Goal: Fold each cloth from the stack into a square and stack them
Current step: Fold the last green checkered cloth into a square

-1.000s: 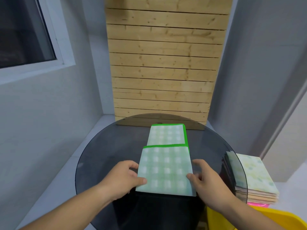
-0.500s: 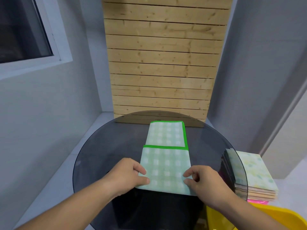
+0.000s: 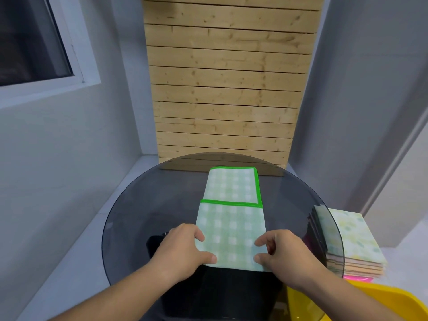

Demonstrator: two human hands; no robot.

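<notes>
A pale green checked cloth with a bright green border lies on the round dark glass table, its near part folded over the far part. My left hand pinches the cloth's near left corner between thumb and fingers. My right hand pinches the near right corner the same way. A stack of folded cloths, topped by a yellow-green patterned one, sits to the right, just past the table's rim.
A wooden slat panel stands behind the table. A window is at the upper left. A yellow container sits at the lower right, a pink item under the cloth stack. Something black shows beneath the glass.
Both hands slid from the cloth's sides toward its near corners and closed on them. The cloth's near edge sits a little nearer to me.
</notes>
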